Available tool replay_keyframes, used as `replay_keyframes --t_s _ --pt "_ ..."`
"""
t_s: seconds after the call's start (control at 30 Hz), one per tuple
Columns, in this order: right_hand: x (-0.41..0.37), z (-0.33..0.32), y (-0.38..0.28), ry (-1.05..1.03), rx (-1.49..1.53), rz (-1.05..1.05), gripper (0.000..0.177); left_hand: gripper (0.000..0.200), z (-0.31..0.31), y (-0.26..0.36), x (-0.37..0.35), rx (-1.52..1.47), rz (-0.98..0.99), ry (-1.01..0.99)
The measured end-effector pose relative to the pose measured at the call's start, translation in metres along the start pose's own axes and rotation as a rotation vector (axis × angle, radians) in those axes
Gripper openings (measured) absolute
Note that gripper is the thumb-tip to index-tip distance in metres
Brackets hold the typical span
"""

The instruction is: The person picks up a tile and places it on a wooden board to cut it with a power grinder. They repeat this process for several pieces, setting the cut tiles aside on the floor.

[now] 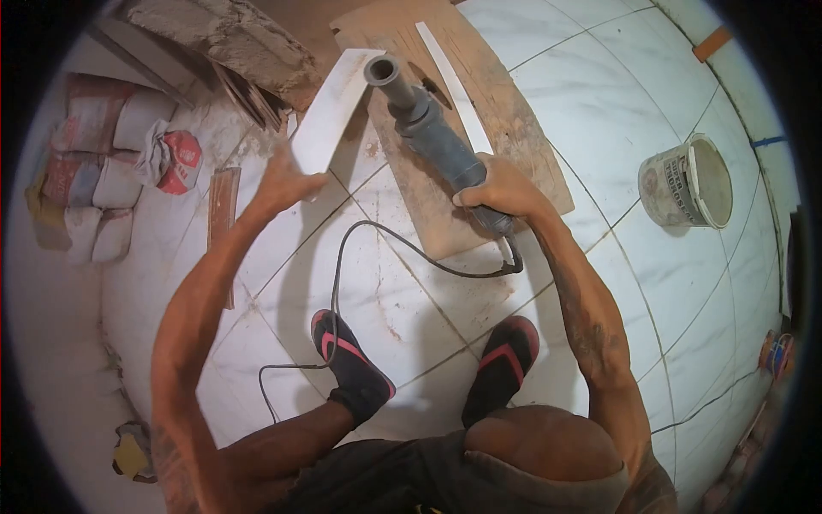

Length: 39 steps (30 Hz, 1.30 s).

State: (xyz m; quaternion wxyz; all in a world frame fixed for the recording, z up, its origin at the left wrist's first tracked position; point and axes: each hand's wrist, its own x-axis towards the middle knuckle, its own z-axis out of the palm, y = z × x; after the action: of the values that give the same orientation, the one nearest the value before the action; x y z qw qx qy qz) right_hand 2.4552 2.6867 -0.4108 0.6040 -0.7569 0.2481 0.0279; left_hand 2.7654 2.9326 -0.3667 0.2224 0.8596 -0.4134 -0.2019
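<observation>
My left hand [289, 182] is closed on the lower end of a white tile strip [338, 107], which is held tilted with its upper end near the board. My right hand [505, 188] wraps round the rear body of a grey corded angle grinder [441, 152]. A hollow tube sticks up from the grinder's front, and a dark disc [437, 92] shows beside it. A second, narrow white tile strip [451, 84] lies on the brown wooden board [522, 128], partly behind the grinder and my right hand. The black cord [402, 242] loops from the grinder across the floor.
White floor tiles [402, 343] surround my feet in black socks and flip-flops [360, 368]. A white bucket [664, 188] stands at the right. Stacked bags [116, 184] lean at the left, beside a narrow wood piece [223, 206]. A rough slab [231, 43] lies at the upper left.
</observation>
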Motion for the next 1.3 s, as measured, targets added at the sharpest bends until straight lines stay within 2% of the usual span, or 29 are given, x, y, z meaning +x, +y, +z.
replay_keyframes --t_s 0.03,0.07,0.13,0.17,0.23,0.33,0.43,0.57,0.67,0.77,0.97,1.07,1.17,1.3 --pt "0.004 0.001 0.005 -0.026 0.009 -0.006 0.055 0.109 -0.012 -0.002 -0.010 0.044 0.034 0.010" --pt "0.007 0.003 0.011 -0.051 0.017 -0.011 0.055 0.107 -0.025 0.003 -0.022 0.111 -0.046 -0.004" --pt "0.013 0.011 0.023 -0.029 0.028 0.011 0.044 0.104 -0.046 0.011 -0.046 0.242 -0.209 -0.030" --pt "0.015 0.014 0.027 -0.020 0.032 0.023 0.039 0.103 -0.053 -0.004 -0.054 0.274 -0.157 -0.019" --pt "0.017 0.013 0.027 -0.068 -0.011 0.068 0.046 0.100 -0.064 -0.035 -0.070 0.333 -0.053 0.002" --pt "0.019 0.013 0.027 -0.106 -0.008 0.123 0.049 0.107 -0.085 0.016 -0.099 0.367 0.026 -0.089" --pt "0.021 0.014 0.030 -0.106 -0.006 0.129 0.049 0.102 -0.094 0.015 -0.131 0.129 -0.245 -0.078" --pt "0.022 0.014 0.030 -0.091 -0.069 0.076 0.052 0.102 -0.096 0.050 -0.155 0.004 -0.391 -0.081" --pt "0.024 0.014 0.024 -0.107 -0.094 0.096 0.054 0.102 -0.091 0.045 -0.168 -0.025 -0.398 -0.039" --pt "0.023 0.018 0.021 -0.039 0.026 0.044 0.040 0.102 -0.086 0.047 -0.175 -0.136 -0.440 -0.004" --pt "0.022 0.022 0.029 -0.058 0.006 0.068 0.040 0.098 -0.083 0.044 -0.186 -0.313 -0.494 0.010" --pt "0.024 0.019 0.027 -0.117 -0.072 0.084 0.052 0.096 -0.084 0.055 -0.187 -0.382 -0.545 -0.002" --pt "0.027 0.022 0.028 -0.130 -0.088 0.170 0.050 0.095 -0.083 0.054 -0.188 -0.388 -0.546 0.006" --pt "0.018 0.023 0.023 -0.119 -0.047 0.134 0.046 0.094 -0.080 0.050 -0.191 -0.372 -0.516 0.022"
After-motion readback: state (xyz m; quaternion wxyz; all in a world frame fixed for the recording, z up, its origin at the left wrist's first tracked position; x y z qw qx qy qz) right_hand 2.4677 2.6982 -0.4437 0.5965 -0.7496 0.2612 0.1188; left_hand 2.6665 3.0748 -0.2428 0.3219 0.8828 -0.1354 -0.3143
